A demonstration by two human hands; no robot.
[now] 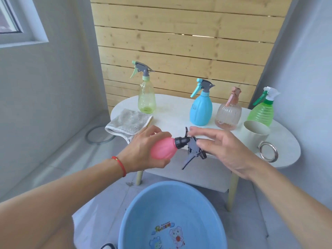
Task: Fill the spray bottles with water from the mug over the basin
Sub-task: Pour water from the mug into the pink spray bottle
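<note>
1. A pink spray bottle [162, 147] with a black collar and dark trigger head is held sideways above the table [179, 112] edge.
2. Its body is clasped by the left hand [143, 150].
3. The trigger head is pinched by the right hand [228, 150].
4. A blue basin [143, 209] is seen below.

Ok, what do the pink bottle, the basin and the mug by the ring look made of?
Pink bottle: apparently frosted translucent plastic, since light glows through its matte wall. Basin: looks like smooth moulded blue plastic with a printed cartoon. Mug: matte cream, thin-walled; plastic or a fibre blend, hard to tell which.
</note>
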